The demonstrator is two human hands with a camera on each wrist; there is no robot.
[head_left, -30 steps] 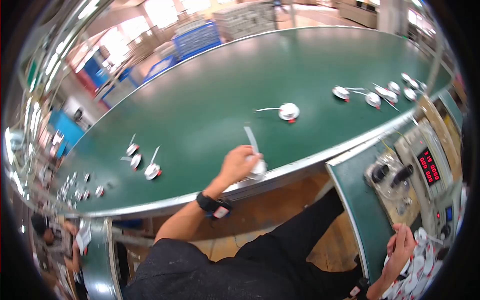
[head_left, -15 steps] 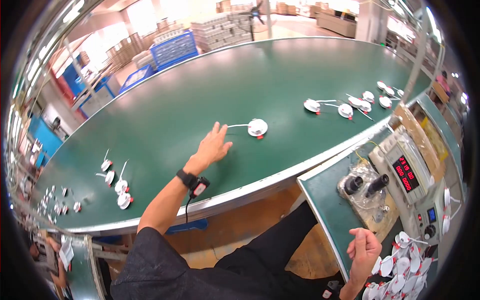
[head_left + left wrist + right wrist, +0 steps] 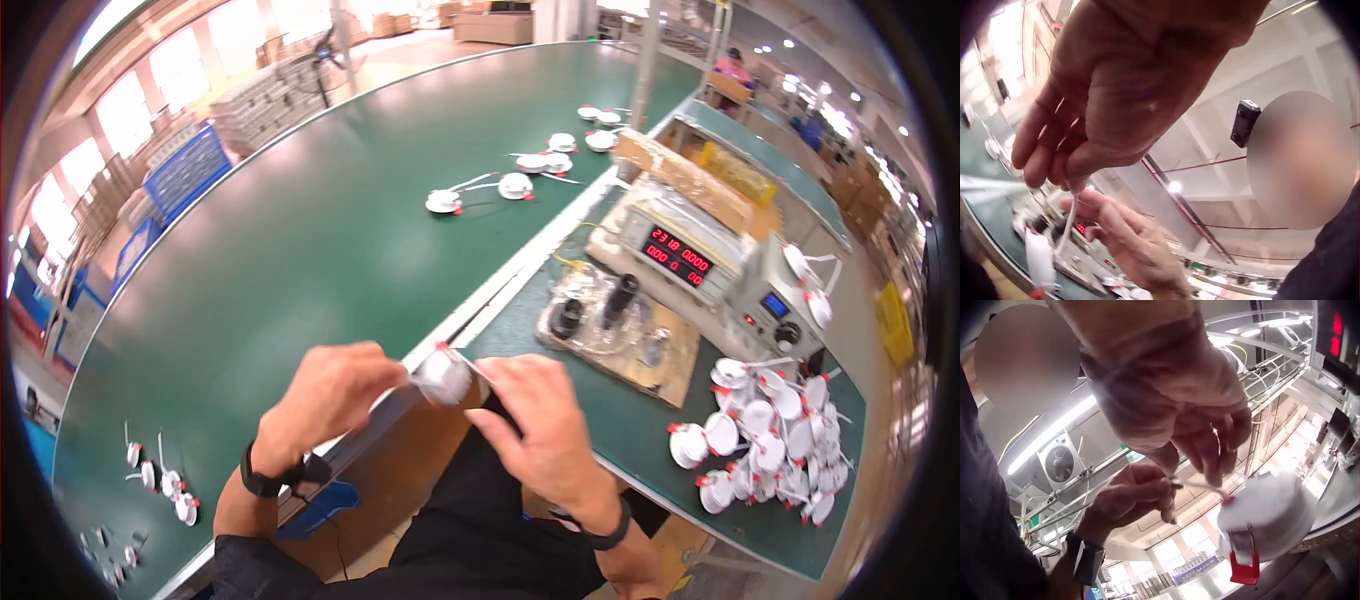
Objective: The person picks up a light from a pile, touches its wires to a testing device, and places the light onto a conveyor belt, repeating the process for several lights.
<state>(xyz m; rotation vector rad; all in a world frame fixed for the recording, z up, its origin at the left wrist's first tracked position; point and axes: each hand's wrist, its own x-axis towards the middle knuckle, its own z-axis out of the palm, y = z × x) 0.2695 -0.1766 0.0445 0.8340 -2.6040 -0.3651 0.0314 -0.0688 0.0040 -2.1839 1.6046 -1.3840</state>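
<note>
A white round downlight (image 3: 443, 378) with red spring clips hangs between my hands in the head view, just over the bench edge. My left hand (image 3: 325, 395) pinches its white cable (image 3: 1067, 231) near the free end, with the lamp body dangling below. My right hand (image 3: 540, 430) is beside the lamp, fingers extended and thumb spread apart. In the right wrist view those fingers hang close above the cable, and a red clip (image 3: 1244, 565) shows on the lamp's side.
Several downlights lie on the green table (image 3: 300, 270), some far back, some at left. On the side bench stand a meter with red digits (image 3: 678, 255), a board with black posts (image 3: 620, 300), a grey box with a knob (image 3: 775, 310) and a downlight heap (image 3: 770, 440).
My left hand, reaching open toward a downlight on the table half a second ago, now holds it up by its cable. My right hand has come in beside it. The head view has swung right.
</note>
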